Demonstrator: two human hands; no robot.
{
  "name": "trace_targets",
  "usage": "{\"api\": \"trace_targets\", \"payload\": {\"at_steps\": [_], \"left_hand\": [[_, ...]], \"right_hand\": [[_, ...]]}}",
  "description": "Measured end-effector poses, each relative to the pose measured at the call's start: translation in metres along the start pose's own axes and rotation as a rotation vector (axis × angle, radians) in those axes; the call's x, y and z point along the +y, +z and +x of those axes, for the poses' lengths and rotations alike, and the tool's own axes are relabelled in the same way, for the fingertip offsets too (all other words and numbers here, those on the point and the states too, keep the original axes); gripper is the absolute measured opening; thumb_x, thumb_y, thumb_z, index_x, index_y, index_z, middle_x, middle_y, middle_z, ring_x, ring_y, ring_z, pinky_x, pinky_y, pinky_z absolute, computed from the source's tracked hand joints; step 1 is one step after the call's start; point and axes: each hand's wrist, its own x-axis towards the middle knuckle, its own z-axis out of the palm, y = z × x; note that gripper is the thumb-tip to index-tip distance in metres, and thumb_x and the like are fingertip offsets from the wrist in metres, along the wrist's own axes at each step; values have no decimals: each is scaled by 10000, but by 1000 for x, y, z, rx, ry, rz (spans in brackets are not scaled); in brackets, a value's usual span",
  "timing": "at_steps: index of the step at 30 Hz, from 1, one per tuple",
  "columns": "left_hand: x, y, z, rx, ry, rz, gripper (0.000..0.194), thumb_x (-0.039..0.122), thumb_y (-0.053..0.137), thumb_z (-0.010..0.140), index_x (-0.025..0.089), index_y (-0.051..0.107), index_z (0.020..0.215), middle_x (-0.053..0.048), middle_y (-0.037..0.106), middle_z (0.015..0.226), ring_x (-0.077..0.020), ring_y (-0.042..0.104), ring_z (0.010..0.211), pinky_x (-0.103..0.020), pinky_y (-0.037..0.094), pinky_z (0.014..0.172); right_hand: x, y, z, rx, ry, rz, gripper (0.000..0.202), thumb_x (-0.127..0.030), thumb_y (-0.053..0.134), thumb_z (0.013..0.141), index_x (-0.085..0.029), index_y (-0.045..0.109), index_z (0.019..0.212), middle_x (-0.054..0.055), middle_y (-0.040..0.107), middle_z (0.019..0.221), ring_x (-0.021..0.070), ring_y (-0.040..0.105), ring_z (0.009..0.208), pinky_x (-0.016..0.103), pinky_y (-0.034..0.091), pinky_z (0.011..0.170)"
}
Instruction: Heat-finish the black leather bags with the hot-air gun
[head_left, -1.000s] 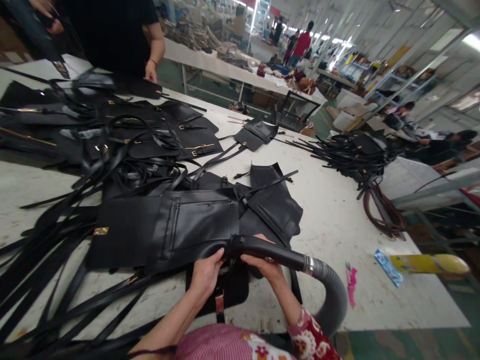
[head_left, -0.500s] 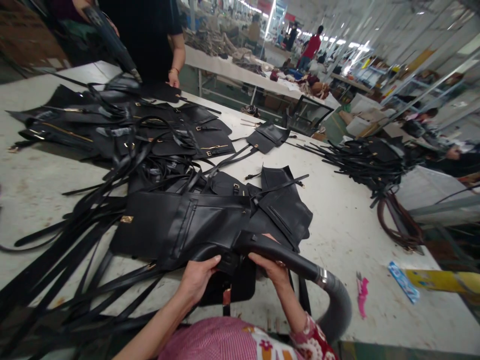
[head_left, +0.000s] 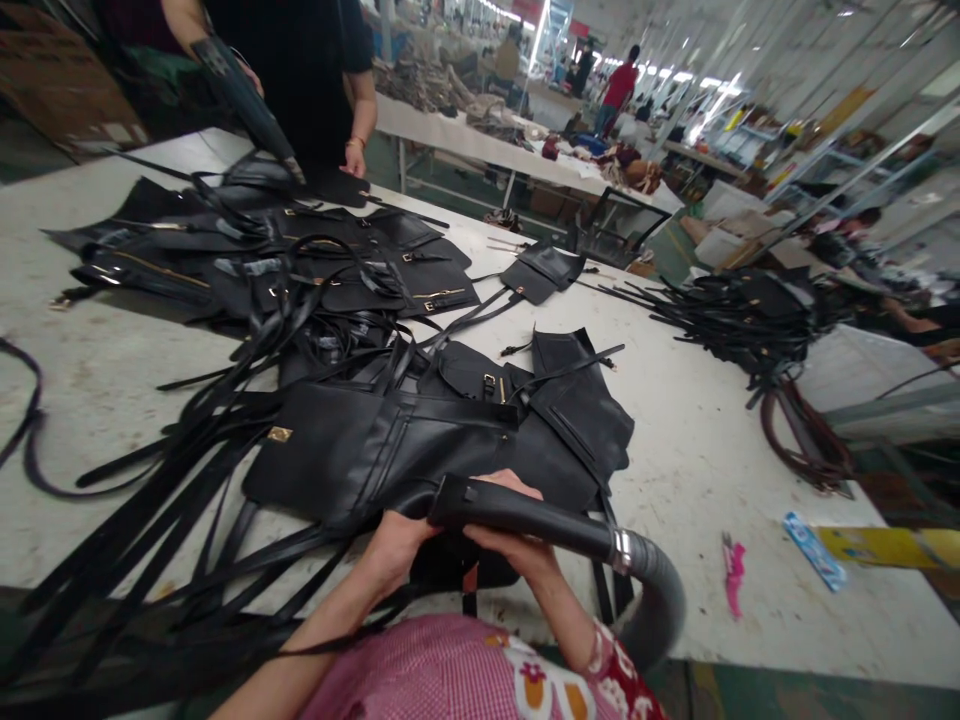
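Observation:
My right hand (head_left: 512, 545) grips a black nozzle (head_left: 517, 512) joined by a metal ring to a grey hose (head_left: 658, 595) that curves down off the table's front edge. My left hand (head_left: 396, 548) holds the near edge of a black leather bag panel (head_left: 375, 450) lying flat, partly under the nozzle's tip. A smaller black piece with a tan tab (head_left: 469, 570) lies beneath both hands. More black panels with buckles (head_left: 577, 410) overlap just beyond.
Long black straps (head_left: 187, 420) fan out to the left over the white table (head_left: 690, 470). Further panels with gold zips (head_left: 300, 260) lie at the back, where a person in black (head_left: 300, 70) holds a dark tool. Pink snips (head_left: 733, 572) and a strap heap (head_left: 742, 310) lie right.
My right hand has drawn the nozzle up and towards me, over the panel's near edge. My left hand slid under the nozzle's tip. The view shifted slightly right.

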Motion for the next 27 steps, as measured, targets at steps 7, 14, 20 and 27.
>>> {"api": "trace_targets", "payload": {"at_steps": [7, 14, 20, 27], "left_hand": [[15, -12, -2, 3, -25, 36, 290, 142, 817, 506, 145, 747, 787, -96, 748, 903, -274, 666, 922, -394, 483, 908], [22, -11, -4, 2, -139, -129, 323, 156, 832, 484, 117, 744, 793, -105, 750, 810, -273, 691, 819, -366, 543, 747], [30, -5, -10, -37, -183, -169, 260, 176, 835, 513, 95, 748, 745, -105, 750, 770, -229, 693, 748, -320, 555, 719], [21, 12, -13, -10, -180, -193, 253, 163, 832, 533, 89, 748, 760, -92, 750, 781, -205, 682, 730, -324, 570, 722]], "right_hand": [[-11, 9, -6, -21, -14, -9, 322, -367, 775, 665, -267, 694, 960, 9, 685, 917, 227, 630, 874, 374, 497, 839], [-2, 17, -1, 228, 86, 82, 359, -382, 775, 670, -245, 672, 985, 18, 684, 967, 223, 635, 915, 389, 506, 908], [2, -8, -21, 345, 133, -19, 345, -355, 778, 674, -259, 654, 981, -2, 672, 955, 203, 619, 903, 376, 503, 905], [-38, -15, -38, 279, -21, -147, 311, -273, 745, 703, -238, 654, 999, 30, 652, 973, 218, 619, 922, 362, 483, 875]]}}
